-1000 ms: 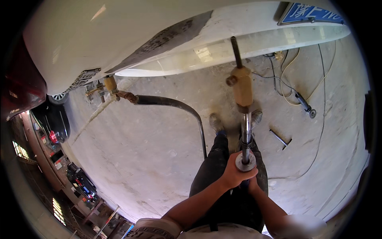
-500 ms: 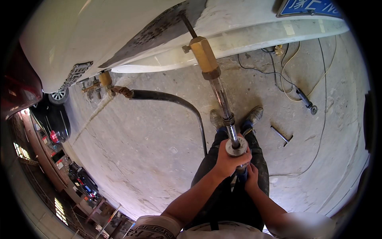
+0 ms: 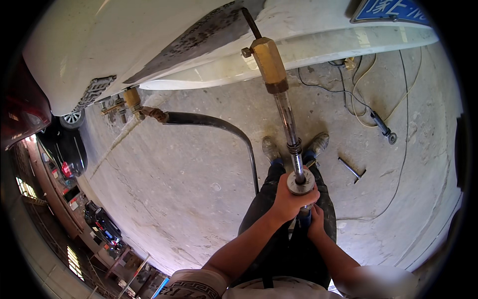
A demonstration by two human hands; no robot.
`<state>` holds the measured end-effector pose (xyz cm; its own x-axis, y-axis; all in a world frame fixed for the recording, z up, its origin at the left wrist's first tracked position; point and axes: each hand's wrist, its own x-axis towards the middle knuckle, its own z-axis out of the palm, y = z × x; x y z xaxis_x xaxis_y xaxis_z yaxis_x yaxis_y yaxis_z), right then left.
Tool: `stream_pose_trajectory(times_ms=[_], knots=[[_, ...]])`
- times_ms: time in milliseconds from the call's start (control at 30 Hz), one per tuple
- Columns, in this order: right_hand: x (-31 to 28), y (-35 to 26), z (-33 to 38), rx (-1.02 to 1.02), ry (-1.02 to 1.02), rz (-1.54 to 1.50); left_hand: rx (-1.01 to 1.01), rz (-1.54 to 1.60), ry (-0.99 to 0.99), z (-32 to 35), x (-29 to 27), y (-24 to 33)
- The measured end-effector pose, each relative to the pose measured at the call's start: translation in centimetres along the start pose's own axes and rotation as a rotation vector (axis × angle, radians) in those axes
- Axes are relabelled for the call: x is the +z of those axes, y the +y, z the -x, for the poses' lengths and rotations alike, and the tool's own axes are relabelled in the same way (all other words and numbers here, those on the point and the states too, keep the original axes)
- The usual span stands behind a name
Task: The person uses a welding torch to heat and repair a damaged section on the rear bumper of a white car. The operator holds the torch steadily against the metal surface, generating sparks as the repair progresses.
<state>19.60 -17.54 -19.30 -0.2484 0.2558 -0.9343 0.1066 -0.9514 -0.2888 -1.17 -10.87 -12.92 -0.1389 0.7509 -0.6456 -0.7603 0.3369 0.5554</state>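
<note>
A slide-hammer dent puller (image 3: 285, 112) slants from my hands up to a white car body panel (image 3: 199, 27). My left hand (image 3: 291, 202) is wrapped round its round steel sliding weight. Just below, my right hand (image 3: 315, 222) grips the blue handle (image 3: 304, 217), partly hidden by the left hand. At the far end, a brass-coloured clamp with a side bolt carries a thin dark rod. The rod's tip lies over a bare grey, spotted patch (image 3: 199, 42) on the panel; I cannot tell whether it touches.
A black cable (image 3: 214, 120) runs from a brass clamp (image 3: 132, 99) at the panel's lower edge towards my legs. On the concrete floor at right lie a T-handled tool (image 3: 352, 170), a black cylindrical tool (image 3: 383, 127) and loose cords. A dark car (image 3: 64, 152) stands far left.
The dent puller's front end has swung to the right, and its rod tip has moved right and slightly up over the grey patch. Both hands keep their grip, shifting slightly right.
</note>
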Motion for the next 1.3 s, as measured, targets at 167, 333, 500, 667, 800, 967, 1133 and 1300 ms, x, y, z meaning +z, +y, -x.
stream_pose_trajectory(times_ms=[167,333,500,667,800,967,1133,1300], knots=[[-0.1,-0.4,0.0,0.034,0.045,-0.029,-0.013,0.008,-0.002,0.0,0.3,-0.2],[-3.0,1.2,-0.9,-0.010,0.076,0.071,-0.045,0.052,-0.020,-0.5,1.2,-0.4],[-4.8,-2.0,-0.2,0.040,-0.050,0.193,-0.030,0.048,-0.052,-1.0,2.3,-0.4],[-7.5,-5.5,1.7,0.159,-0.091,0.166,-0.030,0.130,-0.073,-1.3,4.3,-1.1],[-9.5,-7.1,2.4,0.139,-0.021,0.194,-0.007,0.181,-0.094,-1.6,5.7,-1.4],[-11.8,-6.8,2.4,0.201,-0.035,0.246,-0.014,0.184,-0.040,-0.7,6.0,-2.5],[-10.8,-6.4,1.7,0.230,-0.082,0.268,-0.010,0.168,0.015,-0.6,4.3,-2.7],[-9.5,-4.8,0.2,0.259,-0.068,0.282,0.013,0.140,0.044,-0.2,2.3,-2.8]])
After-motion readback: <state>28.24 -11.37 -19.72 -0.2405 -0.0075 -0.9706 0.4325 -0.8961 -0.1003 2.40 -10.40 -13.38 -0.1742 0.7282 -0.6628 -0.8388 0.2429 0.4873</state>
